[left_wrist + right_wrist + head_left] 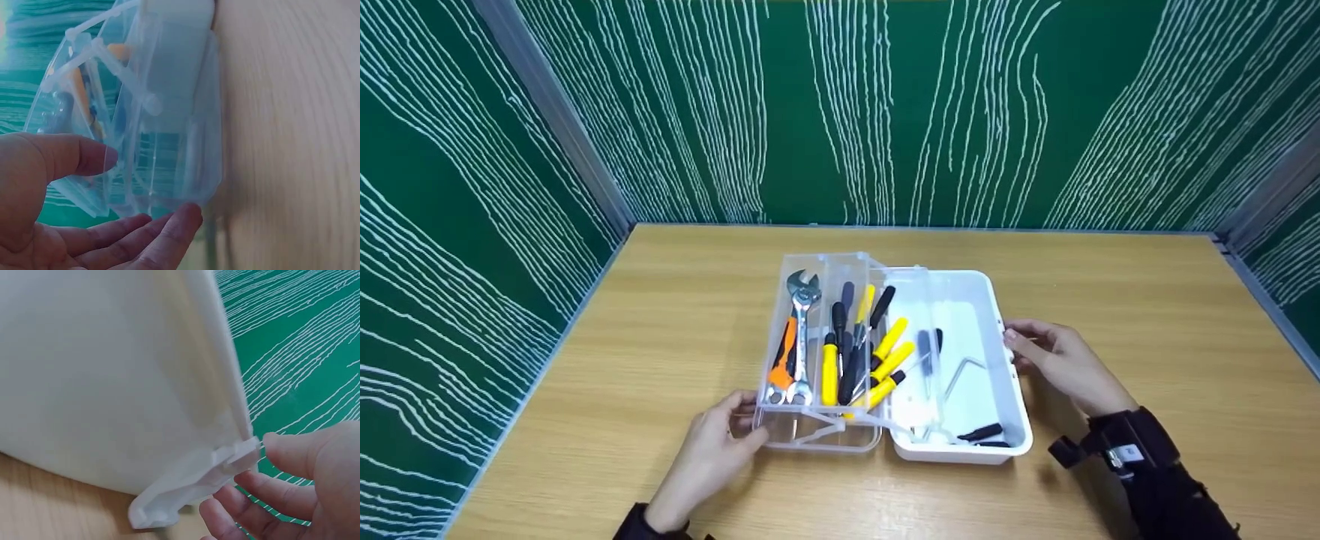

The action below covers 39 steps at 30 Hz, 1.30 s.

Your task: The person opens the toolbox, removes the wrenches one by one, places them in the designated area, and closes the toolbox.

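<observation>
A toolbox lies unfolded on the table. Its clear lid and tray (817,444) are swung to the left of the white base (976,289). An adjustable wrench (803,289), an orange utility knife (784,356) and several yellow or black-handled screwdrivers (829,375) sit in the clear part. The white base has a hex key (960,367) and a black-handled tool (981,433) in it. My left hand (712,450) holds the clear part's front left corner, thumb (95,157) on one side and fingers on the other. My right hand (1065,367) pinches the white latch (191,484) on the base's right side.
The wooden table (660,300) carries the toolbox near its middle. Green panels (915,112) with white wavy lines stand at the back and both sides, joined by grey metal posts (555,112). White folding arms (840,426) link the clear tray to the base.
</observation>
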Motion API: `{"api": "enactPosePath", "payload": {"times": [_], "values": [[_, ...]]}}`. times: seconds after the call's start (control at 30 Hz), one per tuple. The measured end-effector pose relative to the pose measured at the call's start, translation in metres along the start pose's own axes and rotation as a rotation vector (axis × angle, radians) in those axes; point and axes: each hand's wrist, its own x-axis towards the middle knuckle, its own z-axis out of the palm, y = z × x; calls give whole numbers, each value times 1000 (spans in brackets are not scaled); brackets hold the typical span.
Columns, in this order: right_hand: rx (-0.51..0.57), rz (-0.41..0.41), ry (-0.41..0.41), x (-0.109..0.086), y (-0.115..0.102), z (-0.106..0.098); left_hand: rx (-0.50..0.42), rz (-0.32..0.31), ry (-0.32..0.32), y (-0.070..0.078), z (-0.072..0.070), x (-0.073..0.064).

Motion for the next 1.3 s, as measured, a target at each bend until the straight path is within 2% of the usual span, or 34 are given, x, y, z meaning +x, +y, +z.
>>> {"api": "enactPosePath", "payload": {"times": [0.2,0.43,0.67,0.87,1.07,1.3], "values": [[-74,-72,58,-10,-12,-5,47,22,73,10,-12,0],[-97,-125,90,-23,-28,-8,156,74,168,32,-30,4],[-113,-198,114,-33,-43,-5,223,180,227,58,-44,8],[-138,-214,115,-40,-51,-1,300,176,201,85,-49,17],[-139,-263,108,-48,-58,2,371,184,148,110,-48,32],[-127,-280,86,-53,-67,8,448,201,69,128,-46,54]]}}
